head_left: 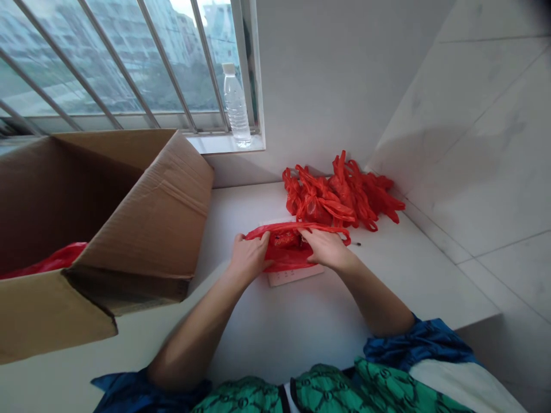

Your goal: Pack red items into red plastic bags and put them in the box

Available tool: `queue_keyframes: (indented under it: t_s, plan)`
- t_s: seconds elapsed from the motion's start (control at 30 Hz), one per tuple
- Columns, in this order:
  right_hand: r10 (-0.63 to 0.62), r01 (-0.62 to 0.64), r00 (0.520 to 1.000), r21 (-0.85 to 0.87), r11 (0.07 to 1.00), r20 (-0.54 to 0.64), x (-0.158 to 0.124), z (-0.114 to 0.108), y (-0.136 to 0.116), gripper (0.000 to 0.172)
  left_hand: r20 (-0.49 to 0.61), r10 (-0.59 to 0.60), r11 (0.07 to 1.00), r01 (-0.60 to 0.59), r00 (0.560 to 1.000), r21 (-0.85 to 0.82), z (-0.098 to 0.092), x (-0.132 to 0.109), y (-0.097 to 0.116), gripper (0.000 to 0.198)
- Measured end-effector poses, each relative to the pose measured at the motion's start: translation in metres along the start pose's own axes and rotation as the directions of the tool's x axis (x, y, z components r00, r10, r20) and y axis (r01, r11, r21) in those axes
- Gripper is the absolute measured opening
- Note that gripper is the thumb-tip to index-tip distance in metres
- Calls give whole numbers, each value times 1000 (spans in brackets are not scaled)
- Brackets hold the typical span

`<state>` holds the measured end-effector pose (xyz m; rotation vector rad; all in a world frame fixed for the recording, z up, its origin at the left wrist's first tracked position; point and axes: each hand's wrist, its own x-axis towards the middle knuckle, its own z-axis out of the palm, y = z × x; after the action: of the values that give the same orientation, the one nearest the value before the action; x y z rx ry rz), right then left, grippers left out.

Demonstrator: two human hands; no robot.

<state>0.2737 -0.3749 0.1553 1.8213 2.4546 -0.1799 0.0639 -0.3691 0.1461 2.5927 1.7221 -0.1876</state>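
A red plastic bag (286,263) lies in front of me, its mouth spread wide between my hands. My left hand (250,254) grips the bag's left edge, thumb on the near side of the opening. On the right, my right hand (325,246) holds the other edge, with its fingertips reaching inside the mouth. Within the bag sits a red patterned packet (284,238), partly covered by the film. Beneath the bag a pale paper or booklet (297,276) with small print shows along its near edge.
Several knotted red bags (336,195) are heaped against the wall. An open cardboard box (172,201) stands at the left with red plastic inside. A clear water bottle (236,109) is on the sill by the barred window. A pen tip (356,244) pokes out right of my hand.
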Motion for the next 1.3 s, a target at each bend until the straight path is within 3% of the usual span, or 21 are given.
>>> queue_keyframes:
  t_s: [0.1,0.17,0.27,0.37,0.47,0.57,0.7,0.8,0.9,1.0,1.17,1.3]
  plan:
    - [-55,59,993,33,998,-104,5,1,-2,37,-179,87,995,-94,980,-31,1,3,3,47]
    - [-107,117,982,52,992,-157,13,5,-3,26,-238,124,989,-139,963,-49,5,7,4,34]
    - [-192,210,969,108,972,-157,26,16,-4,34,-187,107,992,-118,977,-50,11,12,5,33]
    - [-219,241,964,146,959,-153,35,23,-4,34,-99,61,997,-64,993,-34,12,9,3,52]
    - [-175,208,962,150,967,-209,39,23,-3,25,-81,50,998,-53,995,-33,3,-1,3,67]
    - [-99,150,952,159,976,-291,41,23,-4,26,-134,38,998,-44,990,-42,-12,-11,5,73]
    - [-35,128,939,253,959,-341,45,29,-7,21,-94,29,997,-35,995,-63,-22,-19,6,66]
    - [-12,124,950,341,932,-312,47,32,-6,22,17,56,996,-55,998,-66,-17,-17,5,41]
    - [-52,138,962,312,940,-269,46,32,-3,19,51,74,995,-70,996,-67,-9,-12,4,18]
    - [-84,132,971,205,970,-226,42,31,-2,17,41,76,991,-71,996,-109,-3,-8,3,20]
    - [-90,99,991,83,992,-103,40,31,-5,30,24,77,990,-73,997,-124,-2,-6,2,22]
    - [-109,122,989,133,984,-101,38,27,-2,26,30,51,995,-48,998,-83,-5,-6,-1,18]
